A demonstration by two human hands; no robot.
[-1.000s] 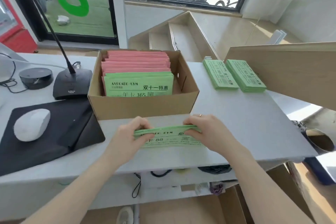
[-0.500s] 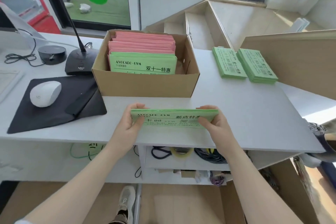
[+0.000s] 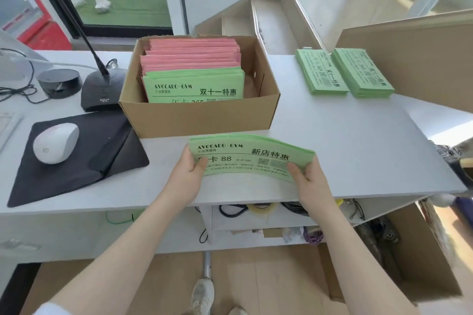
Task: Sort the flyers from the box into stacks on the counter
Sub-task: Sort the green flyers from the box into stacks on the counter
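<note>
A bundle of green flyers is held over the counter's front edge, face up and bowed upward in the middle. My left hand pinches its left end, thumb on top. My right hand pinches its right end the same way. Behind them stands an open cardboard box holding upright green flyers at the front and pink flyers behind. Two flat stacks of green flyers lie side by side on the counter at the back right.
A white mouse sits on a black pad at the left. A desk microphone base and a round black device stand behind it. A wooden panel rises at the right.
The bundle has been lifted and turned face up, and it now bows upward between my hands. The camera has tilted down and closer.
</note>
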